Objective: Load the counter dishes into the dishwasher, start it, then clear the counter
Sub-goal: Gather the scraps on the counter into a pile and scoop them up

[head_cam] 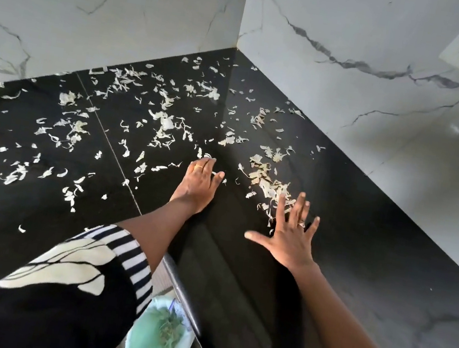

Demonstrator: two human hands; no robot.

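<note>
Across the glossy black stone table [325, 279], pale shredded vegetable peelings [164, 124] lie scattered widely, densest toward the marble corner. Step judged: clearing. Left hand [198, 182] rests curled among scraps, nothing gripped; right hand [292, 232] flat, fingers spread beside a heap. Next: sweep toward the bag-lined bin [160, 334] below the edge.

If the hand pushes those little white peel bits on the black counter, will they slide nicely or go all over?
The peel bits look thin and curled, so they are probably very light and may scatter or flutter. The black counter looks glossy, so they would likely slide easily before the right hand. Some lie flat and may cling, needing a second sweep.
</note>
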